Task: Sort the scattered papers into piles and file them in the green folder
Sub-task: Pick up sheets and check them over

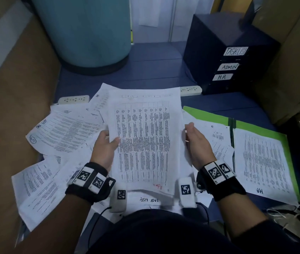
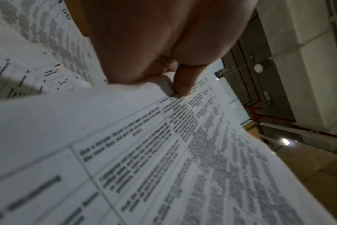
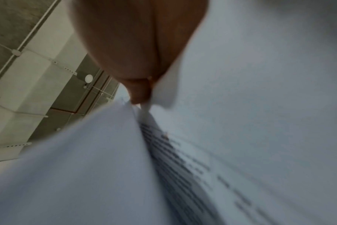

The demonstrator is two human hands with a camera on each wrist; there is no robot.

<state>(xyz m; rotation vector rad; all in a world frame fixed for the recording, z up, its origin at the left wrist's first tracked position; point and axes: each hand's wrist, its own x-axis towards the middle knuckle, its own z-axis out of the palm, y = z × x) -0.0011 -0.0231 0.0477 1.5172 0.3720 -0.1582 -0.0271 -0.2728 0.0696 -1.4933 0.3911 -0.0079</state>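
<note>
I hold a stack of printed table sheets (image 1: 143, 136) up in front of me with both hands. My left hand (image 1: 107, 142) grips its left edge, thumb on the front of the top sheet (image 2: 183, 152). My right hand (image 1: 194, 138) holds the right edge, fingers hidden behind the paper (image 3: 260, 106). Scattered papers (image 1: 65, 132) lie on the blue surface to the left and below, some marked "Task List". The green folder (image 1: 263, 125) lies open at the right with an "HR" sheet (image 1: 263, 162) on it.
A dark drawer unit (image 1: 226, 57) labelled TASKLIST, ADMIN and H.R. stands at the back right. A teal barrel (image 1: 83, 30) stands at the back left. Two white power strips (image 1: 74, 99) lie behind the papers. Cardboard boxes (image 1: 11, 88) flank both sides.
</note>
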